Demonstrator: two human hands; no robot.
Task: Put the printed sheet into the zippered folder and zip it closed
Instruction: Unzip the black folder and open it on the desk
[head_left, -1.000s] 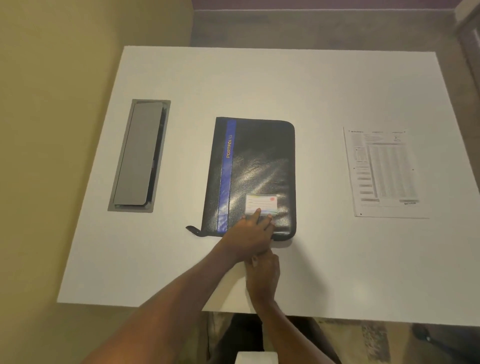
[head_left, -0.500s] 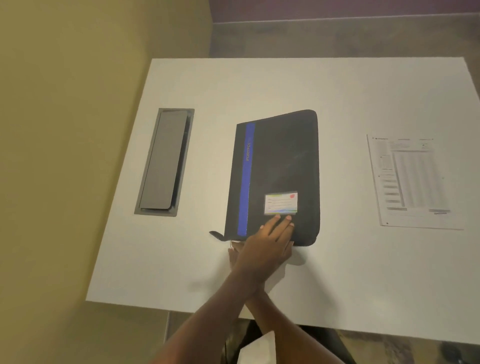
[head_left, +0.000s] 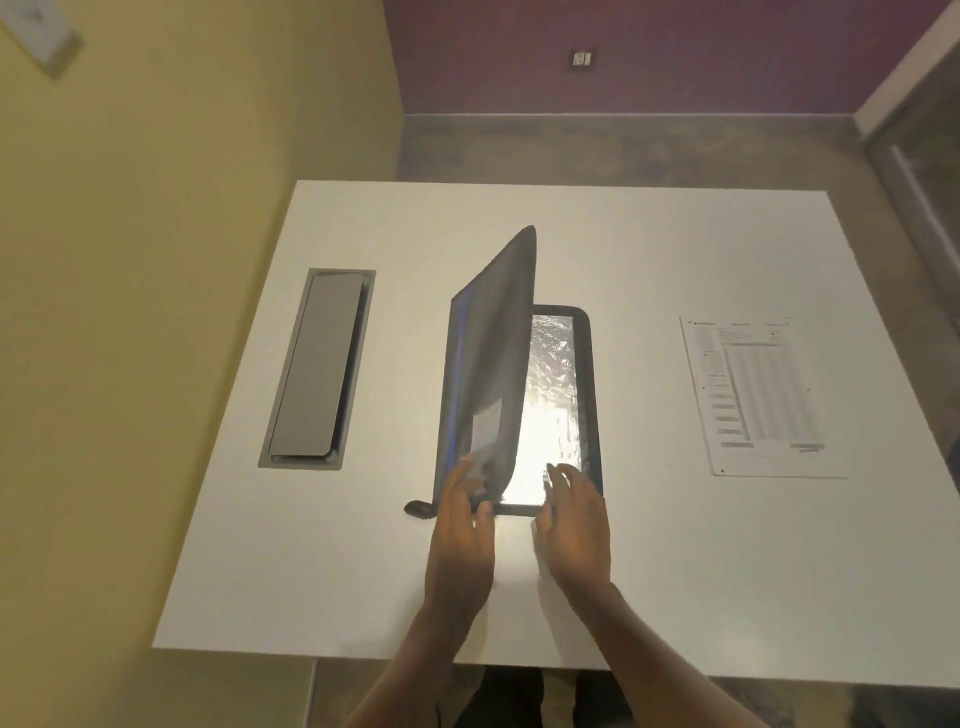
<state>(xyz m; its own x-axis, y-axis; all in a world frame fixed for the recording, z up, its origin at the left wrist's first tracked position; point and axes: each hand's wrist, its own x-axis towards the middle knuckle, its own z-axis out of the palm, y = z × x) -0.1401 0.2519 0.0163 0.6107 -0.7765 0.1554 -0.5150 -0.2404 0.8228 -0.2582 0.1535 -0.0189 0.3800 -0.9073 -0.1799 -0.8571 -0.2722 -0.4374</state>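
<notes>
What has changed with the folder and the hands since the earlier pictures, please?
The zippered folder has gone from shut and flat to half open: the left hand now grips its cover and swings it up leftward. The right hand now rests on the lower half. The printed sheet stayed put on the table.

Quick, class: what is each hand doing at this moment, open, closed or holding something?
Left hand: closed on the lifted folder cover, fingers gripping its near edge.
Right hand: open, fingers spread on the folder's near inside edge, holding nothing.
</notes>
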